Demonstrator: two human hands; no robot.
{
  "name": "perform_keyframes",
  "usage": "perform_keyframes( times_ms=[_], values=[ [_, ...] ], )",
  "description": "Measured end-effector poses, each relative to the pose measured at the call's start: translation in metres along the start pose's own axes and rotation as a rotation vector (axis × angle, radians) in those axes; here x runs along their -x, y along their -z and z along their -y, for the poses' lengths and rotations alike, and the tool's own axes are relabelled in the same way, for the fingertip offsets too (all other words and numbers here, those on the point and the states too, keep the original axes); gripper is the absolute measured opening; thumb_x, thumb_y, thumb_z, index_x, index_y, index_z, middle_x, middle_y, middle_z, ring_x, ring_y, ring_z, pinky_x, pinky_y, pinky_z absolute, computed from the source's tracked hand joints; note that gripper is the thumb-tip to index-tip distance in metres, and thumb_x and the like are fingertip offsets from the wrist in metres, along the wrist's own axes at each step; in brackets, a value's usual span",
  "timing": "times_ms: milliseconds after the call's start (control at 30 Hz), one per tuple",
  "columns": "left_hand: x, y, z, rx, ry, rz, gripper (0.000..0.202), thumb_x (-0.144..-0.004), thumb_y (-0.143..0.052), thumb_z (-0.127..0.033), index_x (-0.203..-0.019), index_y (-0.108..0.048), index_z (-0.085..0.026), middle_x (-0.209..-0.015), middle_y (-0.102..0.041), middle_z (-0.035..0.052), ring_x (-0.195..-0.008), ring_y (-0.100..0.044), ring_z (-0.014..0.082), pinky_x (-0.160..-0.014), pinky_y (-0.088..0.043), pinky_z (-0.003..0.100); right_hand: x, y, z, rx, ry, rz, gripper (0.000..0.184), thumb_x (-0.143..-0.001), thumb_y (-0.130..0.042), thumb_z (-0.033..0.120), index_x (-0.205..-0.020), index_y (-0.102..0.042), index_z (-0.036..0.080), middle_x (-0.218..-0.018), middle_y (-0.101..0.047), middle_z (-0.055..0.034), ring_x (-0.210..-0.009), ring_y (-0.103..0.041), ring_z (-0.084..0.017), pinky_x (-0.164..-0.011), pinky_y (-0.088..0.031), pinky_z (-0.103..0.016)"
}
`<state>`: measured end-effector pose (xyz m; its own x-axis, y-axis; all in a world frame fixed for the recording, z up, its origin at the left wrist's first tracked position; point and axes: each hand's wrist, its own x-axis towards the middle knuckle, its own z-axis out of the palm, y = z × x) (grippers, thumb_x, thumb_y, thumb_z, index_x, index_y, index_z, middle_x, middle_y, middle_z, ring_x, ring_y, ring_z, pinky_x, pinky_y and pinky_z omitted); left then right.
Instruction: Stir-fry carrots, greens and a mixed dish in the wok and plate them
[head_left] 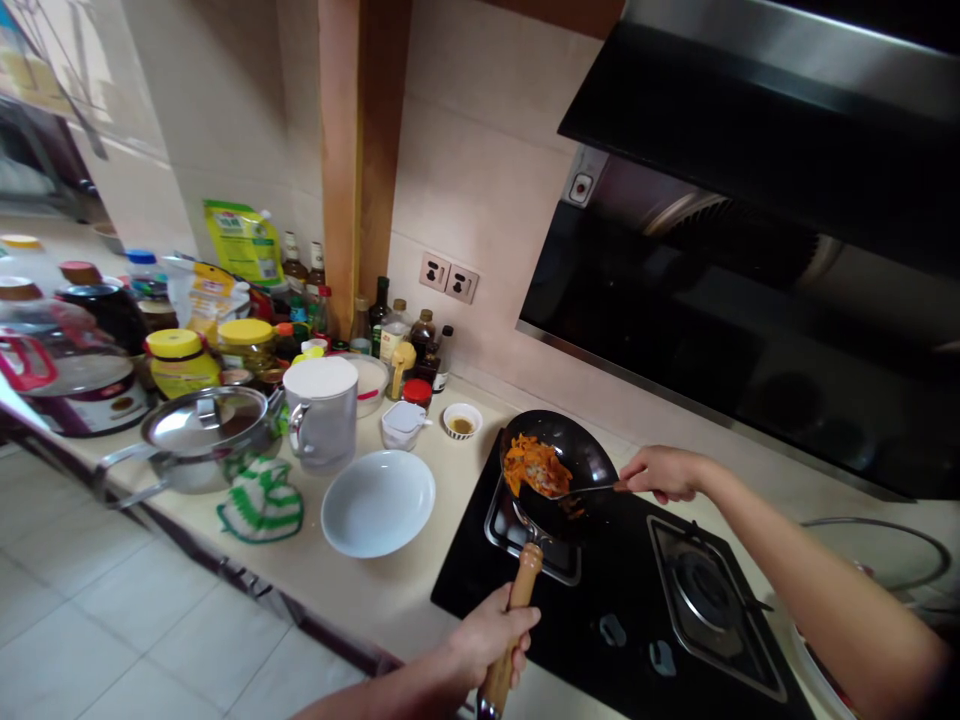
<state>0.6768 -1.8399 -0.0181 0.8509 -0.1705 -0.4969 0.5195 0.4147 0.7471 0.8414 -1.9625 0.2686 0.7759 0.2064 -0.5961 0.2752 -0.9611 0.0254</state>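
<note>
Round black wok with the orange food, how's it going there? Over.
Left hand gripping brown wooden handle. Right hand holding thin metal-shafted utensil in orange sliced food. Wok over glossy black stove. Nothing visible blocking the utensil.

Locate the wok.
In the head view, the wok is right of centre, over the stove, left of the bare burner, its handle in the left hand.

Between the wok (589,453) and white bowl (379,503) lies a passable gap.

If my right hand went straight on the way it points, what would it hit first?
Most likely the near rim of the wok, though depth is unclear: your right hand might pass above it.
</note>
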Motion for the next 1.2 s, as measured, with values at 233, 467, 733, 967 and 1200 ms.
perform_keyframes(
  times_ms=[233,467,733,967,1200],
  values=[
    [0.001,0.0,-0.002,0.02,0.011,0.007,0.043,-0.072,-0.066,-0.047,-0.094,-0.036,-0.024,-0.056,-0.046,-0.0093,-0.037,-0.038,0.0058,-0.039,-0.033,0.019,0.022,0.009,-0.046,-0.213,0.018,0.093,0.039,-0.081,-0.052,0.042,-0.111,-0.064,0.021,-0.046,-0.039,0.0064,-0.033,-0.022,-0.004,-0.034,-0.011,-0.018],
    [0.003,-0.002,-0.001,-0.001,-0.01,0.004,0.031,-0.077,-0.059,-0.04,-0.089,-0.035,-0.024,-0.054,-0.045,-0.0094,-0.038,-0.037,0.0062,-0.037,-0.032,0.019,-0.009,-0.029,0.0,-0.326,0.103,-0.002,0.034,-0.086,-0.051,0.033,-0.115,-0.062,0.021,-0.044,-0.043,0.0075,-0.03,-0.027,-0.004,-0.033,-0.017,-0.017],
    [0.0,0.0,0.0,-0.003,-0.015,0.016,0.039,-0.073,-0.063,-0.046,-0.087,-0.034,-0.024,-0.055,-0.045,-0.0092,-0.038,-0.037,0.0056,-0.039,-0.034,0.019,0.001,-0.033,-0.057,-0.422,0.048,-0.125,0.046,-0.086,-0.047,0.045,-0.124,-0.058,0.023,-0.049,-0.039,0.0074,-0.036,-0.023,-0.004,-0.036,-0.016,-0.019],
    [-0.001,0.001,0.003,-0.026,-0.048,0.011,0.05,-0.066,-0.065,-0.056,-0.085,-0.032,-0.024,-0.059,-0.046,-0.0083,-0.039,-0.039,0.006,-0.04,-0.034,0.02,0.019,-0.01,-0.035,0.281,-0.018,-0.135,0.019,-0.069,-0.06,0.02,-0.081,-0.075,0.024,-0.063,-0.062,0.0002,-0.046,-0.051,-0.01,-0.048,-0.038,-0.023],
    [-0.001,0.0,0.002,-0.028,-0.023,0.001,0.046,-0.068,-0.065,-0.053,-0.087,-0.034,-0.024,-0.058,-0.046,-0.0083,-0.039,-0.039,0.0059,-0.039,-0.033,0.019,-0.006,-0.058,-0.029,0.501,0.014,-0.5,0.038,-0.085,-0.041,0.017,-0.116,-0.062,0.024,-0.097,-0.067,-0.0132,-0.09,-0.064,-0.027,-0.067,-0.041,-0.032]
  ],
)
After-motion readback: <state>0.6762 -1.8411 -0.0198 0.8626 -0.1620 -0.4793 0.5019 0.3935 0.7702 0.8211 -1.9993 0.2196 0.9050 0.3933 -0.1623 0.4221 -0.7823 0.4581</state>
